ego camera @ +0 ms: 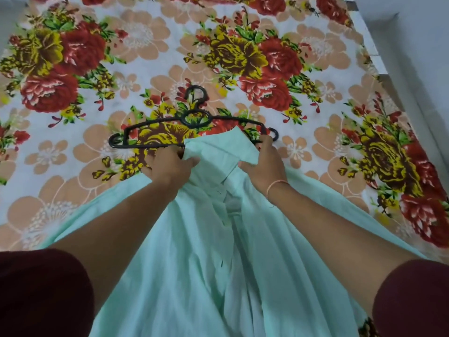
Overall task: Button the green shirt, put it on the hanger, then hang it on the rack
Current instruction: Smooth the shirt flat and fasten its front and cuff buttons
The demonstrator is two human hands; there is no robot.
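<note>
Green shirt [206, 239], collar pinched by fingers of left hand [170, 167] and right hand [263, 164], black hanger [155, 122] lay at fingertips, floral bed [150, 66].

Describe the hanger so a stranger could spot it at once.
A flowered bedsheet fills the view, with a green shirt spread across its near half. At the shirt's collar lies the hanger: thin, hooked, the only black thing on the bright print.

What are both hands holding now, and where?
Left hand and right hand each grip the green shirt at its collar, one per side; the black hanger lies just beyond.
</note>
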